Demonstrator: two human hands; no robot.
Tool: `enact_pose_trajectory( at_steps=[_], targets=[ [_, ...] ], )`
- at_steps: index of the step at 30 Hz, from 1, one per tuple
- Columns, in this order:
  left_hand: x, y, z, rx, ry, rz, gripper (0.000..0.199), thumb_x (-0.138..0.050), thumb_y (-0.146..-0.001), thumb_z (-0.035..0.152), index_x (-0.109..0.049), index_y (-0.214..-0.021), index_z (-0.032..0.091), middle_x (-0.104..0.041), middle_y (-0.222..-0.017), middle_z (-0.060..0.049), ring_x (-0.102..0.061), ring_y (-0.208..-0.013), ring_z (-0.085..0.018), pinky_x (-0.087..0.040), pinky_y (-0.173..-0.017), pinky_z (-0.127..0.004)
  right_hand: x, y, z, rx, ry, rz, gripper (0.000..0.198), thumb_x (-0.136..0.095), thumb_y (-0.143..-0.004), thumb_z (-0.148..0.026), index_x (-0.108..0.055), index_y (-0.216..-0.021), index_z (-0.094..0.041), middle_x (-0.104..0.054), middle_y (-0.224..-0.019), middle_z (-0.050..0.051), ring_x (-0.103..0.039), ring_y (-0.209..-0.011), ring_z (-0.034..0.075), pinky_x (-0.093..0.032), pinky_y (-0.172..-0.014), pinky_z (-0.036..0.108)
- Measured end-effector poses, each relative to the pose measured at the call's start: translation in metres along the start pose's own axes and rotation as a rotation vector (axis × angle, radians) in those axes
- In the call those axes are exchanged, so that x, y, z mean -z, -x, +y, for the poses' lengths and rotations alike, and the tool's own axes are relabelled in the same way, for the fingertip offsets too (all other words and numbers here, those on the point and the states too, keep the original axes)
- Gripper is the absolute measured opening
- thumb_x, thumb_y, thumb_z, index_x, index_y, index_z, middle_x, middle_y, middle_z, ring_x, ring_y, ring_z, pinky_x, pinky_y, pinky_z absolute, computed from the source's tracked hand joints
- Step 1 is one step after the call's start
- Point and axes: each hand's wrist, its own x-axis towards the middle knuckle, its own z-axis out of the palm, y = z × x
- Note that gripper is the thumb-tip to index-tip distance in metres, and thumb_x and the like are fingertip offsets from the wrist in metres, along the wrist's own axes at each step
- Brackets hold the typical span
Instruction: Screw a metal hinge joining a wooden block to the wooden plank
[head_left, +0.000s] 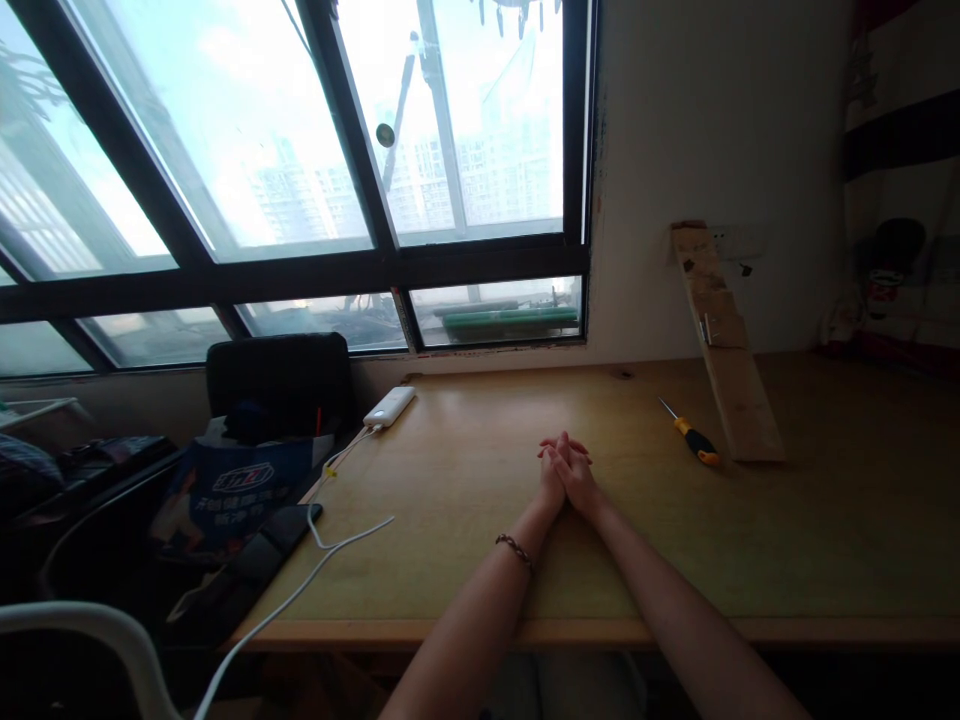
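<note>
My left hand point(553, 480) and my right hand point(579, 478) are clasped together over the table point(450, 480), fingers interlaced, with no object visible between them. A braided bracelet point(514, 548) circles my left wrist. To the right of the hands lies a screwdriver point(696, 442) with a yellow and black handle, its tip toward the wall. Beside it a wooden board point(731, 385) leans against the wall at a slant, with a small metal fitting point(707, 328) on it. Neither hand touches these things.
At the table's left edge sits a white power bank point(390, 406) with a white cable point(319, 555) trailing toward me. A black chair point(277, 370) and a blue bag point(232, 495) stand left of the table. Behind are windows and a wall socket point(739, 241).
</note>
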Motion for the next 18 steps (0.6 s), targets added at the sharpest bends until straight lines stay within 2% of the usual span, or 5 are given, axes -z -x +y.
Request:
enact_pose_trajectory(
  at_steps=[9,18],
  targets=[
    [0.0007,-0.0026,-0.0034,0.011,0.029,-0.055,0.053,-0.037,-0.073,0.064,-0.054,-0.067,0.014,-0.058,-0.065,-0.006,-0.057,-0.067,-0.016,-0.046,-0.066,-0.03,0.0006,0.0008,0.001,0.013,-0.005,-0.001,0.038,-0.041,-0.083,-0.047,-0.06,-0.096,-0.017,-0.065,-0.085,0.008,-0.061,-0.081,0.02,-0.049,-0.075,0.033],
    [0.0011,0.0011,-0.0033,-0.007,-0.014,-0.03,0.054,-0.033,-0.077,0.062,-0.056,-0.072,0.014,-0.061,-0.071,-0.009,-0.058,-0.073,-0.019,-0.046,-0.065,-0.03,0.0001,0.0,-0.0018,0.011,0.02,0.016,0.039,-0.04,-0.083,-0.048,-0.06,-0.095,-0.017,-0.064,-0.082,0.007,-0.061,-0.08,0.02,-0.049,-0.075,0.034]
  ],
)
